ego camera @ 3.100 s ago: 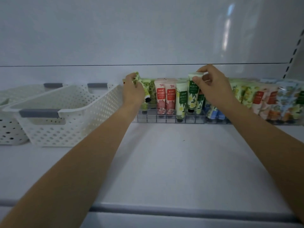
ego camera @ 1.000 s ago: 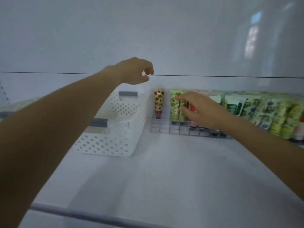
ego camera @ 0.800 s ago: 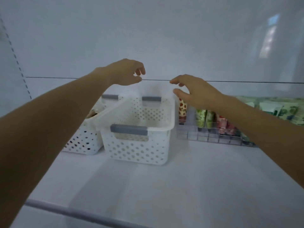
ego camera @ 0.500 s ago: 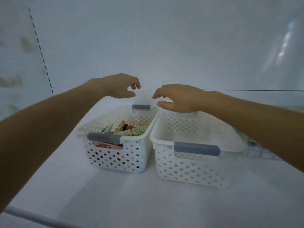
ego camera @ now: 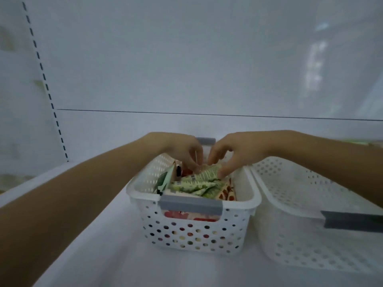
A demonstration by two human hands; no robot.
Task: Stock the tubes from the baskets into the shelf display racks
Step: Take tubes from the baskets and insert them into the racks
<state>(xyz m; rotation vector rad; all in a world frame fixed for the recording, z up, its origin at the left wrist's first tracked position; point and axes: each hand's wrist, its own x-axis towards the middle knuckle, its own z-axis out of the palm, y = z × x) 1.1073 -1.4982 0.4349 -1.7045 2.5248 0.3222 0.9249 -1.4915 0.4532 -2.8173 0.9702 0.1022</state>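
Note:
A white perforated basket (ego camera: 132, 188) with grey handles stands on the shelf, holding several tubes (ego camera: 194, 184), mostly green-patterned with some red-patterned ones. Both of my hands are inside its far end. My right hand (ego camera: 236, 152) pinches the crimped end of a green tube (ego camera: 207, 172) between thumb and fingers. My left hand (ego camera: 180, 149) has its fingers curled down among the tubes right beside it; I cannot make out what they hold. The display rack is out of view except for a green sliver of stocked tubes (ego camera: 356, 140) behind my right forearm.
A second white perforated basket (ego camera: 300, 245) stands touching the first on its right, with nothing visible inside. The white shelf back wall rises behind. A slotted upright (ego camera: 44, 79) runs down the left side.
My view swung left from the display rack to the baskets. Both hands left the rack, travelled over the baskets and dropped into the left one, where the right hand took hold of a green tube.

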